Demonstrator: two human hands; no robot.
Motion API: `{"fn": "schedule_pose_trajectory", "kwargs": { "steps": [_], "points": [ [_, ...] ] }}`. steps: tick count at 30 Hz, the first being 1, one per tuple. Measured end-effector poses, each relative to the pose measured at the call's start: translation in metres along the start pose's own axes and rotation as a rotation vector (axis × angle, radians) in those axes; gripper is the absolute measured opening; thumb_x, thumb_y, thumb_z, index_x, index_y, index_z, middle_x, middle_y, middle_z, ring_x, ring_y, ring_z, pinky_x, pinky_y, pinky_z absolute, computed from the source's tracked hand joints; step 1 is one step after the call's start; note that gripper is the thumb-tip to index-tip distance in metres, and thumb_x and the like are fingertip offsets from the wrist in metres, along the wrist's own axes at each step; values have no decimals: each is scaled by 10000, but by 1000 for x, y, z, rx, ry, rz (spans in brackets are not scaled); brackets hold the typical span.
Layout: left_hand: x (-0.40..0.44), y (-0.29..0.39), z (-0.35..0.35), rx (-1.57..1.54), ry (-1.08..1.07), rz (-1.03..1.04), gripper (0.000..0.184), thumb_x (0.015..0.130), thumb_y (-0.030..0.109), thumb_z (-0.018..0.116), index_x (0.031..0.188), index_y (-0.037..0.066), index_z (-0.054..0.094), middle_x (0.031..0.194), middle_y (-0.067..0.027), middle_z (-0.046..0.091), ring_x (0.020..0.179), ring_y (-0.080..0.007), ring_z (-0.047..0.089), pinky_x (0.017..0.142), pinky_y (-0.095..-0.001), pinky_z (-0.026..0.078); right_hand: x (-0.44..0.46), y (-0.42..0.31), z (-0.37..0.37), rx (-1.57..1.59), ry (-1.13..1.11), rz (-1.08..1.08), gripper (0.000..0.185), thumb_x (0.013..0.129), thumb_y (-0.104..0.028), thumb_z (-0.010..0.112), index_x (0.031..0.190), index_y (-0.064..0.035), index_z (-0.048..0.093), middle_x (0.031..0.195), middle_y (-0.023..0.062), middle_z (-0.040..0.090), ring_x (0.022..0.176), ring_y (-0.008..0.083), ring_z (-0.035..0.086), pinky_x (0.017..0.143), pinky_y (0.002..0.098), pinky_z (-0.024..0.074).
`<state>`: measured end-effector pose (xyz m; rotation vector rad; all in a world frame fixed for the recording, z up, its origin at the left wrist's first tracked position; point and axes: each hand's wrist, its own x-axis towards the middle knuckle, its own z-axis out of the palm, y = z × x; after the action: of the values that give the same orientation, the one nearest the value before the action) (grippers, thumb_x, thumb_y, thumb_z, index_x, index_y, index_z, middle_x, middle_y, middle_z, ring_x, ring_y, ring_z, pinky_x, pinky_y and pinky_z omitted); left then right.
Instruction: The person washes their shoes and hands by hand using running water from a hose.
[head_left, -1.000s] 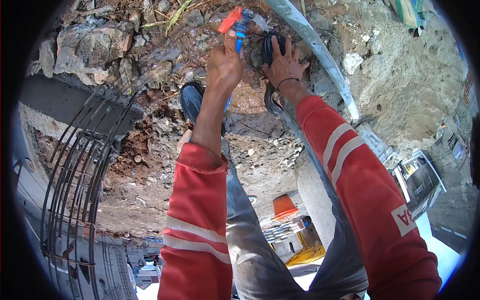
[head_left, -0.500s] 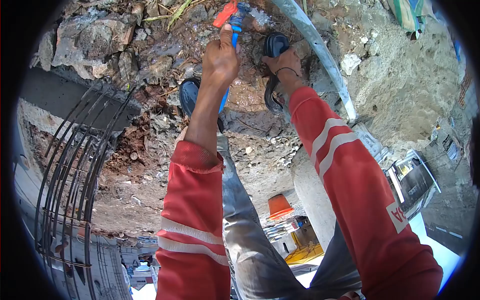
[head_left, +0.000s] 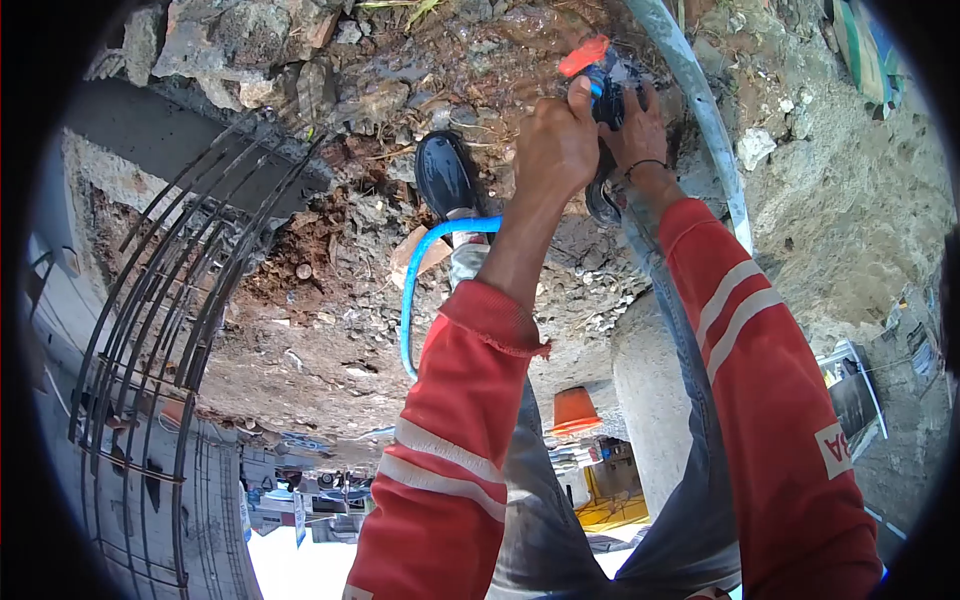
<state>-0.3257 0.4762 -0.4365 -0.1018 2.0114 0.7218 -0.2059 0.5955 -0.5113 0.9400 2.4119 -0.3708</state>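
Note:
My left hand [head_left: 558, 145] is closed around the end of a blue hose [head_left: 408, 290], its thumb on top. A red-orange fitting [head_left: 584, 57] sticks out past the thumb. The hose loops down to the left behind my forearm. My right hand [head_left: 638, 132], with a dark band at the wrist, lies with fingers apart on a wet black shoe [head_left: 603, 203], partly hidden by both hands. Another wet black shoe [head_left: 445, 175] stands to the left on muddy ground.
A grey pipe [head_left: 690, 85] runs along the right of the feet. Bent rebar [head_left: 190, 330] stands at the left beside a concrete strip [head_left: 130, 125]. Broken rocks [head_left: 235, 50] lie upper left. An orange bucket [head_left: 575, 410] appears between the legs.
My left hand has moved right with the hose, close to my right hand. My right hand has shifted up along the shoe. The hose's loop and the left shoe now show more fully.

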Motion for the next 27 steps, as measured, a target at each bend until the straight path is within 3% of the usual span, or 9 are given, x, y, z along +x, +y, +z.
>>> {"fn": "schedule_pose_trajectory", "kwargs": {
  "steps": [10, 13, 16, 19, 20, 22, 23, 24, 27],
  "points": [
    [-19, -17, 7, 35, -13, -78, 612, 982, 483, 360, 903, -43, 664, 874, -308, 646, 862, -462, 641, 750, -528, 507, 14, -4, 73, -274, 232, 0, 805, 884, -393, 492, 1492, -24, 114, 1498, 342, 113, 1367, 512, 218, 1097, 535, 278],
    [-20, -16, 1, 10, -53, -71, 618, 983, 487, 354, 900, -42, 664, 878, -304, 647, 863, -470, 637, 750, -529, 506, 7, -11, 34, -154, 143, -66, 784, 889, -383, 500, 1495, -47, 135, 1501, 331, 110, 1364, 507, 233, 1095, 543, 278],
    [-25, -21, -4, 0, -77, -59, 616, 983, 488, 354, 901, -37, 665, 875, -307, 643, 858, -479, 630, 745, -537, 501, 8, -24, 8, 50, -30, 167, 795, 880, -380, 526, 1508, -99, 128, 1503, 316, 122, 1362, 503, 238, 1098, 529, 282],
    [-25, -27, -3, -41, -9, 9, 595, 982, 483, 361, 905, -21, 667, 842, -303, 640, 825, -487, 625, 722, -545, 497, 10, -22, 24, -446, 105, -244, 528, 818, -255, 628, 1300, -66, 524, 1505, 205, 245, 1343, 453, 322, 1049, 445, 378],
    [-25, -29, -1, -78, 59, 51, 581, 981, 480, 367, 906, -11, 667, 817, -299, 640, 799, -491, 623, 706, -548, 496, 13, -27, 29, -447, 103, -245, 528, 818, -255, 628, 1300, -66, 524, 1505, 205, 245, 1343, 453, 322, 1049, 445, 378],
    [-26, -31, 0, -68, 101, 25, 558, 984, 470, 368, 929, 0, 663, 781, -287, 637, 758, -482, 624, 670, -548, 487, 26, -36, 43, 555, 205, -206, 353, 835, -204, 610, 1145, -36, 625, 1411, 172, 429, 1246, 362, 479, 981, 410, 445],
    [-26, -30, -1, -54, 142, 11, 536, 987, 461, 368, 952, 11, 658, 745, -276, 635, 716, -472, 624, 635, -548, 477, 33, -45, 38, 893, -133, -2, 301, 896, -189, 582, 1144, -21, 611, 1133, 133, 622, 1015, 258, 618, 848, 347, 513],
    [-28, -29, -3, -56, 141, 14, 536, 987, 461, 368, 952, 11, 658, 745, -276, 635, 716, -472, 624, 635, -548, 477, 39, -56, 34, 891, -129, -2, 301, 896, -189, 582, 1144, -21, 611, 1133, 133, 622, 1015, 258, 618, 848, 347, 513],
    [-44, -34, -6, -138, 191, 72, 463, 990, 414, 398, 970, 7, 618, 693, -263, 618, 649, -452, 613, 574, -542, 445, 60, -110, 2, 1896, -444, 581, 249, 944, -201, 574, 1099, -10, 615, 923, 46, 641, 813, 161, 628, 674, 238, 514]
  ]
}}
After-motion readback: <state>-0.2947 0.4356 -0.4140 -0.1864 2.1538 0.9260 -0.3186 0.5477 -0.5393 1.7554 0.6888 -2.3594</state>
